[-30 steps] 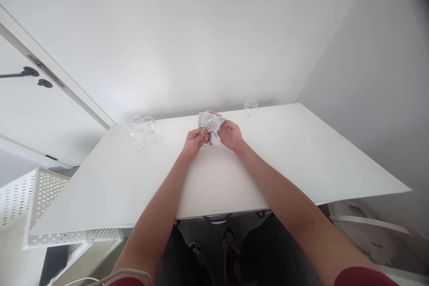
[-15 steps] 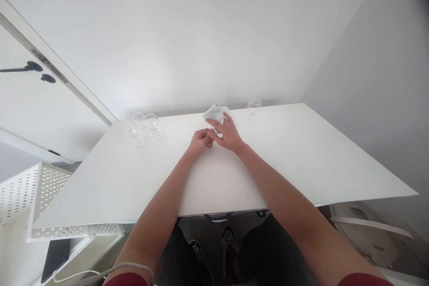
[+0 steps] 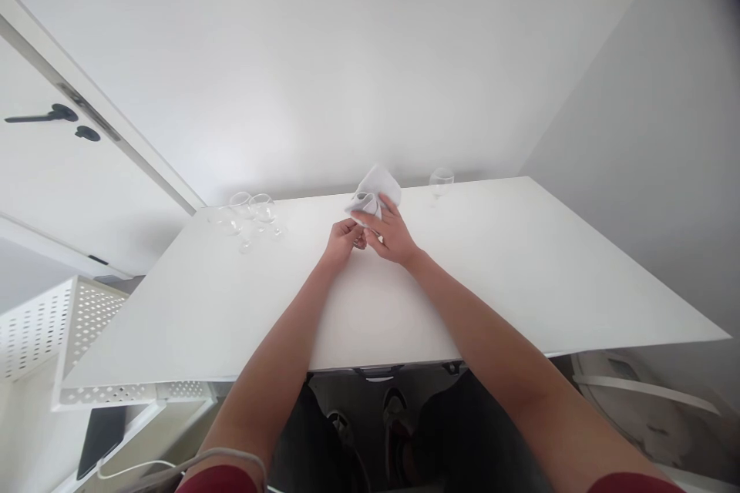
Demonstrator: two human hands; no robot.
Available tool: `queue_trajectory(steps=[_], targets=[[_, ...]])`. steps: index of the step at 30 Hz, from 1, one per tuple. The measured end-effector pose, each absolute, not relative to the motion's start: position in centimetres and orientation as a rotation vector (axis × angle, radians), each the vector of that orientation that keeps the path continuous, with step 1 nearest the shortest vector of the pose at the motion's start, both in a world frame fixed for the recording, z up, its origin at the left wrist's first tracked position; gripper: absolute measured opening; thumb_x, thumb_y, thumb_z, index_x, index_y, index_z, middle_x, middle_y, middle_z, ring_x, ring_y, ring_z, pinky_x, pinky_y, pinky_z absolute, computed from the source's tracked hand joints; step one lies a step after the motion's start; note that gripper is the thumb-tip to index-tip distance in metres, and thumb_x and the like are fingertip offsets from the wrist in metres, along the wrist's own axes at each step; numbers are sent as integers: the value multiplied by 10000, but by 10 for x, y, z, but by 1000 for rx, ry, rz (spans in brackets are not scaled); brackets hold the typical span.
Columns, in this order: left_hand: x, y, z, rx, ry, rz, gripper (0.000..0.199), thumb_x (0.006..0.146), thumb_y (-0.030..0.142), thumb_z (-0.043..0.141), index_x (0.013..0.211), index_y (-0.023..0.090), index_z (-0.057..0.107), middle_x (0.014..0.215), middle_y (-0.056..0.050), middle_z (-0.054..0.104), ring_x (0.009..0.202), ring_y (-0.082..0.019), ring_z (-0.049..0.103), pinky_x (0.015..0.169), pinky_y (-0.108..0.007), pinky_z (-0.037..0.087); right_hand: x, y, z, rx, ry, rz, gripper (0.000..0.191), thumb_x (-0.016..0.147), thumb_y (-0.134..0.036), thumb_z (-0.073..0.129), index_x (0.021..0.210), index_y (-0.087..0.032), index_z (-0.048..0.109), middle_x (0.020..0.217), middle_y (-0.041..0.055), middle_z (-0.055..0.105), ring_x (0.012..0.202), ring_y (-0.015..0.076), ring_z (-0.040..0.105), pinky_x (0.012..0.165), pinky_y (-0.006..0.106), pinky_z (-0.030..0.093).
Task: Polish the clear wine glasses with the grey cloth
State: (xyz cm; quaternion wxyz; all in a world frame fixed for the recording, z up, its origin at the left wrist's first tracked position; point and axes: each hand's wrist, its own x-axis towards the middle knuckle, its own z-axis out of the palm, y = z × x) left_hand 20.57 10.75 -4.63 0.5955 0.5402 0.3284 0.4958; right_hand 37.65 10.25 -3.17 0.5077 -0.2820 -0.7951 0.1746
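Far to my left, a black lever handle (image 3: pixel 43 115) juts from a white door, and below it a white perforated basket (image 3: pixel 98 308) sits beside the flat white surface (image 3: pixel 190 308). On that surface's far left corner, a close cluster of clear, round-bowled stemmed glasses (image 3: pixel 263 208) stands upright, well apart from me.

Next comes my left hand (image 3: pixel 342 239), fingers curled together in what I judge to be a pinch on the low end of a clear glass (image 3: pixel 360 242); only a glint shows, and the rest is hidden. Just up from that grip, away from me and slightly rightward, lies a soft, pale grey-white cloth (image 3: pixel 385 183), folded over on itself with one corner pointing at the wall. That line, out from my left fingers, seems to be the glass's long axis.

My right hand (image 3: pixel 393 235) is nearer the cloth, overlapping its lower right side, half open, fingers spread and pressing the fabric, thumb reaching toward my left fingers. Whether the bundle touches the surface, I cannot tell. Farther right, near the back edge, one clear stemmed goblet (image 3: pixel 442 182) stands alone.
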Motion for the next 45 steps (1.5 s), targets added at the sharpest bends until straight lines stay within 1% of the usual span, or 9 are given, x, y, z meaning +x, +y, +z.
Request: queue_trajectory(steps=[5, 9, 16, 19, 23, 31, 38, 42, 45], targets=[[206, 101, -42, 1377, 785, 966, 441, 843, 580, 798, 882, 143, 755, 686, -17, 582, 555, -98, 485, 566, -279, 450, 381, 100, -33, -885, -1507, 508, 376, 984, -509, 496, 1161, -306, 759, 910, 68, 675, 1022, 321, 604, 1059, 558, 445], [204, 100, -43, 1403, 823, 927, 458, 846, 586, 794, 924, 135, 785, 695, -33, 608, 556, -106, 500, 564, -282, 455, 383, 105, -29, -856, -1263, 731, 393, 987, -503, 444, 1013, -274, 762, 870, 39, 652, 837, 243, 582, 829, 410, 487], [203, 112, -52, 1342, 750, 1121, 465, 820, 607, 813, 815, 146, 747, 739, -53, 672, 571, -108, 526, 556, -269, 426, 381, 126, -40, -625, -955, 1251, 439, 893, -616, 487, 1028, -249, 686, 994, 73, 728, 976, 305, 670, 868, 481, 557], [203, 118, -55, 1173, 787, 1268, 465, 750, 589, 877, 867, 165, 728, 797, -44, 690, 652, -128, 594, 631, -281, 488, 372, 126, -47, -529, -1051, 1431, 312, 816, -481, 639, 1011, -239, 660, 964, 76, 740, 978, 324, 681, 870, 525, 575], [204, 120, -59, 1152, 773, 1339, 444, 713, 513, 925, 860, 184, 666, 822, -9, 643, 725, -131, 595, 718, -289, 500, 362, 119, -45, -551, -1062, 1455, 273, 744, -285, 747, 1000, -234, 665, 975, 50, 745, 970, 279, 690, 862, 465, 585], [201, 120, -61, 1178, 913, 1439, 505, 663, 438, 959, 915, 206, 587, 875, 15, 586, 834, -137, 532, 744, -250, 440, 361, 106, -35, -609, -1170, 1530, 368, 779, -393, 839, 1090, -238, 716, 1014, 48, 768, 1051, 265, 685, 908, 426, 564], [202, 116, -53, 1203, 725, 1435, 578, 662, 399, 967, 1073, 238, 593, 1060, -16, 639, 1016, -175, 601, 863, -279, 494, 362, 114, -45, -663, -1134, 1517, 465, 653, -420, 948, 1002, -219, 716, 954, 41, 760, 925, 235, 683, 787, 348, 553], [202, 112, -47, 1134, 629, 1440, 594, 779, 477, 889, 1254, 287, 585, 1377, -77, 639, 1301, -256, 581, 1022, -371, 503, 364, 115, -46, -781, -1041, 1624, 437, 668, -484, 925, 907, -191, 706, 828, 37, 723, 751, 192, 641, 688, 319, 533], [202, 110, -43, 1053, 599, 1385, 585, 859, 575, 794, 1316, 279, 577, 1452, -125, 636, 1345, -313, 587, 1056, -462, 511, 362, 112, -44, -885, -1055, 1739, 422, 751, -546, 850, 854, -174, 681, 770, 61, 699, 681, 183, 609, 640, 320, 510]])
